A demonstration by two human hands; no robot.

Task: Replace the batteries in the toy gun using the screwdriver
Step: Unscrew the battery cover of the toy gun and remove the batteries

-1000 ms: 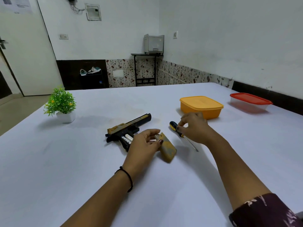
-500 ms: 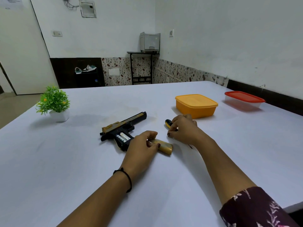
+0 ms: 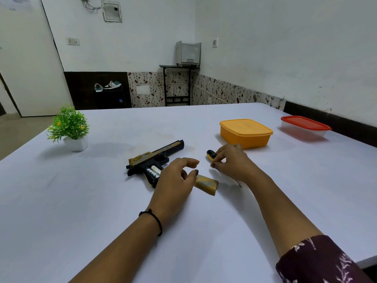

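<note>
The black and gold toy gun [image 3: 156, 157] lies on its side on the white table [image 3: 102, 201]. Its grip is uncovered, and two batteries [image 3: 154, 170] show inside it. The gold grip cover [image 3: 207, 183] lies loose on the table to the right of the gun. My left hand [image 3: 175, 182] hovers between gun and cover with loosely curled fingers, the thumb by the cover's near end. The screwdriver [image 3: 211, 154] lies under my right hand [image 3: 232, 163]. That hand's thumb and forefinger are pinched together just beside the handle. I see nothing between them.
An orange lidded box [image 3: 245, 132] stands just behind my right hand. A clear box with a red lid [image 3: 305, 127] is at the far right near the table edge. A small potted plant [image 3: 70, 128] stands at the left.
My left hand has let go of the gold cover, which now lies flat on the table. My right hand has drawn its fingertips into a pinch over the screwdriver.
</note>
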